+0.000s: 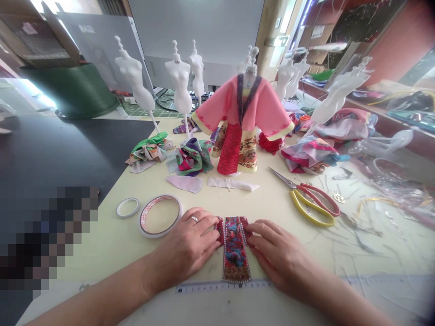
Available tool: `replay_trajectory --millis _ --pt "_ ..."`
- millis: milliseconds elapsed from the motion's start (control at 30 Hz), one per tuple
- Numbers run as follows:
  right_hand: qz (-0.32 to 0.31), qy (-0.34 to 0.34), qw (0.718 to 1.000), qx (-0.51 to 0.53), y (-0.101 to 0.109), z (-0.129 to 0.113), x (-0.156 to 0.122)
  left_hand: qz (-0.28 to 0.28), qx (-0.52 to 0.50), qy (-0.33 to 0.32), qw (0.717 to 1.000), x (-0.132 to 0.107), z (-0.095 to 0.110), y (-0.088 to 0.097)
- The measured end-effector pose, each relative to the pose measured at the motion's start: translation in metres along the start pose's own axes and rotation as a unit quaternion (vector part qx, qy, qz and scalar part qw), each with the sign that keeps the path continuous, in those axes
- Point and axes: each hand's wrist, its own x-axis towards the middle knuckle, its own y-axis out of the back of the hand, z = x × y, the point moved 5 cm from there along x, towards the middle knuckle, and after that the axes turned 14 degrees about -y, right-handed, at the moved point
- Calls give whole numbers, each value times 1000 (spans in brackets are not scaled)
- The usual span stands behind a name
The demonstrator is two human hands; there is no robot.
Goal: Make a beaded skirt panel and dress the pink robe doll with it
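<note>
Both hands are palm-down, fingers extended and slightly fanned, wrists low, forearms coming in from the near edge of the tabletop. Left hand, ring on its fourth finger, and right hand press flat from either side of an embroidered fabric strip, no pinch visible. Fingertips sit on the strip's upper corners. The strip lies vertically near the near edge: dark red woven border, floral pattern in pink and blue, beaded-looking pale trim, lower end at a clear plastic ruler. Left of the left hand: wide tape roll with red-printed liner, narrow tape roll beyond it, both lying flat. Right of the right hand: scissors, yellow and red loop handles, steel blades angled away. Farther up, a pink robe with a red-and-cream embroidered skirt stands on a white mannequin, with crumpled fabric scraps beside it.
</note>
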Motion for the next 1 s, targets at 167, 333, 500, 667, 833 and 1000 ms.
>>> replay_trajectory --millis 167,333,500,667,833,1000 --pt "0 -2 1000 2 0 -1 1 -5 -5 5 1000 1 0 0" --pt "-11 19 1000 3 3 -8 1 -4 -7 0 1000 4 0 2" --pt "-6 68 998 -7 7 -24 -2 -3 -10 -10 1000 4 -1 2" --pt "-1 62 998 -29 7 -44 -2 2 -10 -15 1000 3 0 2" --pt "12 66 996 -53 -4 -54 8 21 -10 -19 1000 4 -1 2" --pt "27 63 995 -76 -19 -46 18 16 -21 -15 1000 5 -1 3"
